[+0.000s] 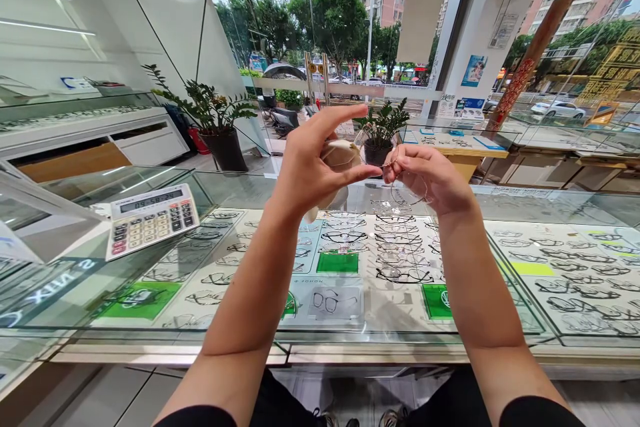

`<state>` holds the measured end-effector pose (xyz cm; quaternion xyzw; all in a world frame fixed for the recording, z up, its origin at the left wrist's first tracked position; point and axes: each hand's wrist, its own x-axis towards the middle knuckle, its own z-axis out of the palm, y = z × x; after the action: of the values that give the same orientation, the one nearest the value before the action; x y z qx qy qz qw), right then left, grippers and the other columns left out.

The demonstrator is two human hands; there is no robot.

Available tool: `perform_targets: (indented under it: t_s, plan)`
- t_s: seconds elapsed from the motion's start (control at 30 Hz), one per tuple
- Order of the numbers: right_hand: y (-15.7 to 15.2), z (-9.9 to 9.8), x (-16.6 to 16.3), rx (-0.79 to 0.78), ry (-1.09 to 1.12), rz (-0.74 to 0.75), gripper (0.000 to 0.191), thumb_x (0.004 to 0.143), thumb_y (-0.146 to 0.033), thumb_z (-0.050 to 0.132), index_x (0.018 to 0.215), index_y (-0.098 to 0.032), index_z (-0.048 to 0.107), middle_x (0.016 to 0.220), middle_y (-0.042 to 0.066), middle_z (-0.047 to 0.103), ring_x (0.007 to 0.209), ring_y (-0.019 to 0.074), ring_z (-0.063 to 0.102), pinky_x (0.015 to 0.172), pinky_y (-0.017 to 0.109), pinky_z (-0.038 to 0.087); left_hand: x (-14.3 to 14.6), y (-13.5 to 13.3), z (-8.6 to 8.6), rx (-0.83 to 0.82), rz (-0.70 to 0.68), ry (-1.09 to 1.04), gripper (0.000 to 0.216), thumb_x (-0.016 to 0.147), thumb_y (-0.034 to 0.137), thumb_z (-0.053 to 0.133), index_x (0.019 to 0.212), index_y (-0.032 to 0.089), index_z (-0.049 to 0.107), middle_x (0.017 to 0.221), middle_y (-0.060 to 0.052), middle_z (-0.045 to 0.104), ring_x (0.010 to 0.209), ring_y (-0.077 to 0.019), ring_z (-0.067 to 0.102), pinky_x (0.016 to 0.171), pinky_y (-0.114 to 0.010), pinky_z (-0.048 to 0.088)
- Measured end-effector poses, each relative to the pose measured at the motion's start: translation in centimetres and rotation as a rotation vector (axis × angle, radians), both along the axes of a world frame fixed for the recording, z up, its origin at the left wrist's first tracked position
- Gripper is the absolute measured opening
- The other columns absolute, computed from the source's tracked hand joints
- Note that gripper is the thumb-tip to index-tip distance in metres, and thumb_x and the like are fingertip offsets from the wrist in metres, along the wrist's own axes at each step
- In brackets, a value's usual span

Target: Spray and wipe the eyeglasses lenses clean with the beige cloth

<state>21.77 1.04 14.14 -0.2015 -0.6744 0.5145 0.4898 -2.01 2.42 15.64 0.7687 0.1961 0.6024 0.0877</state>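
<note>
Above the glass counter, my right hand (pixel 433 177) pinches a pair of thin-rimmed eyeglasses (pixel 409 203), one round lens hanging below the fingers. To its left, my left hand (pixel 317 157) has a pale cloth (pixel 343 155) tucked in its palm, with part of it hanging below. That hand's index finger is stretched out, and its thumb points toward the eyeglasses, near my right fingertips. Whether the thumb touches the frame I cannot tell. The curled fingers of my left hand are mostly hidden behind the palm and cloth.
Inside the glass display counter (pixel 320 335) lie rows of eyeglasses, with several green cards among them. A calculator (pixel 153 219) rests on the counter at left, beside a white panel. Potted plants (pixel 225 147) stand beyond, before a large window.
</note>
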Motion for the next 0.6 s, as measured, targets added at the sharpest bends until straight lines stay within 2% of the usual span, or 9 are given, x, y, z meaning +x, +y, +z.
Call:
perform_targets:
  t_s: [0.23, 0.43, 0.5, 0.6]
  plan:
    - [-0.4, 0.3, 0.3, 0.039, -0.013, 0.020, 0.023, 0.091, -0.039, 0.080, 0.077, -0.023, 0.073, 0.080, 0.002, 0.067, 0.080, 0.0171, 0.061, 0.084, 0.033, 0.050, 0.3, -0.2, -0.3, 0.124, 0.069, 0.113, 0.067, 0.063, 0.050, 0.104, 0.120, 0.026, 0.079, 0.123, -0.011, 0.078, 0.117, -0.0308, 0.071, 0.102, -0.040, 0.057]
    - [-1.7, 1.1, 0.7, 0.120, -0.082, -0.035, 0.025, 0.092, -0.042, 0.079, 0.077, -0.023, 0.074, 0.080, 0.002, 0.068, 0.080, 0.0170, 0.062, 0.085, 0.035, 0.051, 0.2, -1.1, 0.0, 0.251, 0.083, 0.126, 0.061, 0.071, 0.045, 0.101, 0.126, 0.033, 0.077, 0.118, -0.007, 0.078, 0.103, -0.0278, 0.071, 0.092, -0.041, 0.057]
    - [-2.5, 1.5, 0.7, 0.185, -0.074, -0.116, 0.026, 0.095, -0.044, 0.077, 0.079, -0.024, 0.075, 0.083, 0.003, 0.069, 0.083, 0.0176, 0.063, 0.088, 0.035, 0.052, 0.3, -1.6, 0.1, 0.301, 0.088, 0.099, 0.064, 0.070, 0.048, 0.102, 0.128, 0.034, 0.077, 0.116, -0.007, 0.078, 0.101, -0.0272, 0.070, 0.088, -0.041, 0.057]
    - [-3.8, 2.1, 0.6, 0.308, 0.053, -0.353, 0.025, 0.100, -0.044, 0.070, 0.084, -0.025, 0.075, 0.092, 0.003, 0.070, 0.091, 0.0186, 0.063, 0.092, 0.036, 0.053, 0.5, -2.4, 0.4, 0.370, 0.163, 0.015, 0.065, 0.070, 0.054, 0.101, 0.126, 0.032, 0.077, 0.112, -0.007, 0.077, 0.098, -0.0260, 0.070, 0.086, -0.040, 0.056]
